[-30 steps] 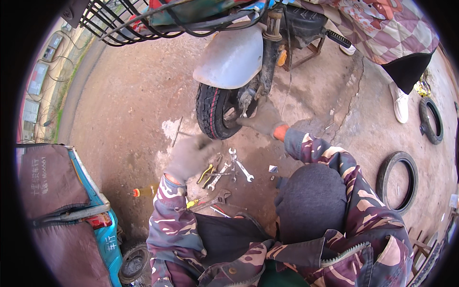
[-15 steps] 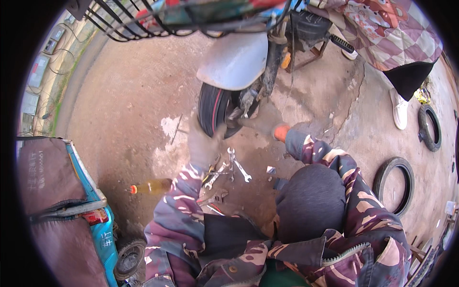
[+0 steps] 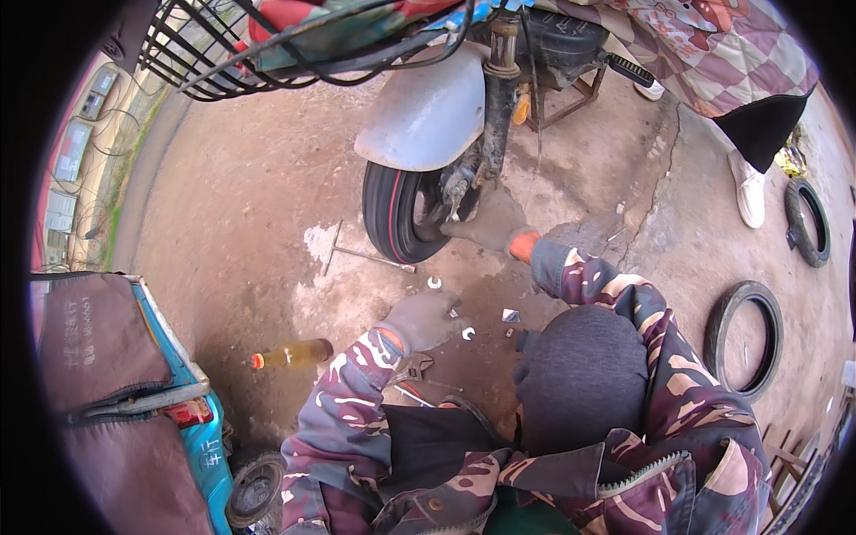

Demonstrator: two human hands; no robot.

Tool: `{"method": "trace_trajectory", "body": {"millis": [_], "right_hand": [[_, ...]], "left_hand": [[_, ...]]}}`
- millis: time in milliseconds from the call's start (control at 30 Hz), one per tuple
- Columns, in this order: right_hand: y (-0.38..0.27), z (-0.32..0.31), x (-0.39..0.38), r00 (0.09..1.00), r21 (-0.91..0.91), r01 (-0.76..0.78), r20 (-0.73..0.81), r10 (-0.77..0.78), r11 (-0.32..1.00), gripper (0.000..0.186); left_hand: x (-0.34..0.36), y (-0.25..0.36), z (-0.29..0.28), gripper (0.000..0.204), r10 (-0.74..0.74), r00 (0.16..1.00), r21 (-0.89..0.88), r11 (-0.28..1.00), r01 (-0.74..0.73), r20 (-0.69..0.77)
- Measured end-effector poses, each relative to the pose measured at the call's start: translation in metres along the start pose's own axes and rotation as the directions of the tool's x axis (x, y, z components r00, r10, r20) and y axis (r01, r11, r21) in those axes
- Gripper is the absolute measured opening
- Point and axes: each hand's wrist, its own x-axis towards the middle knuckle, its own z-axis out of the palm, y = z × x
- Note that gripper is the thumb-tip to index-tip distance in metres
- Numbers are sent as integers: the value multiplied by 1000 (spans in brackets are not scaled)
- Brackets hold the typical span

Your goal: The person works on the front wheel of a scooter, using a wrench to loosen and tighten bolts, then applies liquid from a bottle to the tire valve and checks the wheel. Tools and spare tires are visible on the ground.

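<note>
Wheel (image 3: 406, 209) | right hand (image 3: 486, 223) touching it, grip unclear | left hand (image 3: 428, 318) loose over tools (image 3: 412, 374)

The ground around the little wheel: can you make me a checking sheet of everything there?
Surface: bare reddish-brown dirt and concrete ground, with a whitish patch by the wheel.
Job's things: black rubber front wheel under a grey mudguard; small white metal bits on the ground.
Clutter: thin metal T-handled wrench; plastic bottle of amber liquid; two loose black tyres.
Grippers: gloved left hand lies over the small bits; gloved right hand presses at the wheel hub. Grip not clear on either.
Cables: black cables by the wire basket.
Surroundings: blue vehicle; a person's white shoe.
</note>
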Motion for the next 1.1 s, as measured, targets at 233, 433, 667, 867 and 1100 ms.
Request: {"method": "trace_trajectory", "body": {"millis": [233,433,667,867,1100], "right_hand": [[-4,-2,1,996,-52,-44,71,48,998,121],[-1,3,1,998,-19,-41,54,42,999,118],[2,3,1,1000,-28,6,16,-6,1000,120],[1,2,0,998,-41,-46,50,48,998,119],[13,8,8,995,-37,83,-59,-85,996,111]], "left_hand": [[-2,-5,-1,53,19,1000,22,1000,-19,-17],[-2,-10,2,55,51,998,20,999,-50,-43],[-1,-11,2,56,64,996,2,998,-64,-61],[-1,-9,0,55,57,998,-19,998,-58,-35],[-1,-11,-3,52,44,998,-38,998,-46,-42]]}}
